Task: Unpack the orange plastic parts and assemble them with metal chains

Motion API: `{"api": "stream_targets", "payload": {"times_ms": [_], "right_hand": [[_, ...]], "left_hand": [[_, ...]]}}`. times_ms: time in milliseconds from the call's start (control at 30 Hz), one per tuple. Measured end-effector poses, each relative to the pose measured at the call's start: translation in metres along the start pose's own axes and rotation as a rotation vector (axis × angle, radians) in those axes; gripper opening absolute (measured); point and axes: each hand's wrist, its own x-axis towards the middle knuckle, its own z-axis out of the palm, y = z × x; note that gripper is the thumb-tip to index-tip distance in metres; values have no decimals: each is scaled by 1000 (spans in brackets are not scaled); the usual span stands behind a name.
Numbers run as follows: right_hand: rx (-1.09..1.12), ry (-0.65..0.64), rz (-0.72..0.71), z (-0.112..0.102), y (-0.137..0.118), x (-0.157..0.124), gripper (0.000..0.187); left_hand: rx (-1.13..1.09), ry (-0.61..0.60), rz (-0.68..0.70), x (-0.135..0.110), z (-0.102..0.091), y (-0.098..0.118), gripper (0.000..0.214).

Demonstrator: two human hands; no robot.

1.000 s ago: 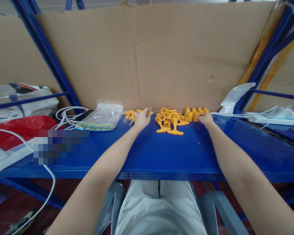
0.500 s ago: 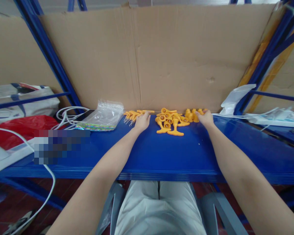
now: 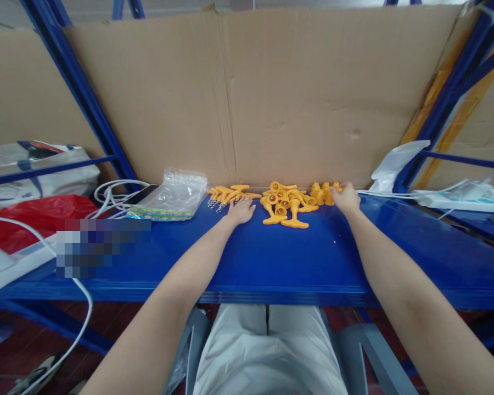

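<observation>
On the blue shelf [image 3: 271, 258], against the cardboard backing, lie three groups of orange plastic parts. A left group with small metal springs [image 3: 226, 195] lies just beyond my left hand [image 3: 242, 210], which rests flat on the shelf with fingers stretched out and holds nothing. A middle heap of orange funnel-shaped pieces [image 3: 286, 204] sits between my hands. My right hand [image 3: 346, 197] is closed over the right group of small orange caps [image 3: 323, 193]; what its fingers hold is hidden.
A stack of clear zip bags [image 3: 175, 195] lies left of the parts, with white cables [image 3: 111, 195] and a red bag [image 3: 33, 216] beyond. At the right are a white plastic bag [image 3: 395, 162] and a white power strip [image 3: 461, 200]. Brown cardboard [image 3: 271, 99] backs the shelf.
My left hand let go of an orange piece at the left group, drew back a little and flattened on the shelf. My right hand moved slightly farther into the caps.
</observation>
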Motion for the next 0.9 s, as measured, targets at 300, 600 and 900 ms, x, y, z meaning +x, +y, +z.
{"api": "stream_targets", "payload": {"times_ms": [300, 600, 900], "right_hand": [[-1, 21, -27, -2, -3, -2, 38], [25, 84, -226, -8, -30, -13, 31], [63, -138, -749, 18, -65, -45, 45]], "left_hand": [[-22, -22, -65, 1, 0, 3, 58], [-1, 26, -64, -6, -3, 7, 53], [-1, 111, 90, -14, -7, 21, 52]]}}
